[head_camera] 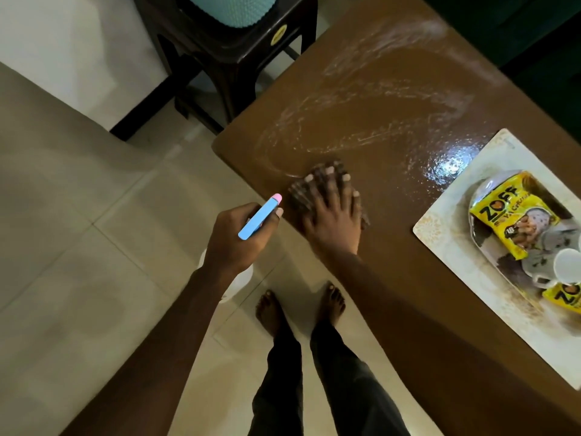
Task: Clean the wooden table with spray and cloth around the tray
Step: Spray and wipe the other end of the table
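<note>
The right hand (333, 212) is pressing a cloth (317, 191) flat, fingers spread, near the wooden table's (393, 99) near-left corner. Wet streaks are lying ahead; the tray (446, 212) is sitting well right. The left hand (239, 237) is gripping a spray bottle (259, 220) off the table's edge.

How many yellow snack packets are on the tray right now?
2. One packet lies near the tray's far end, leaning on a jar. The second packet sits at the right frame edge, past the white cup, partly cut off. More could be out of frame.
</note>
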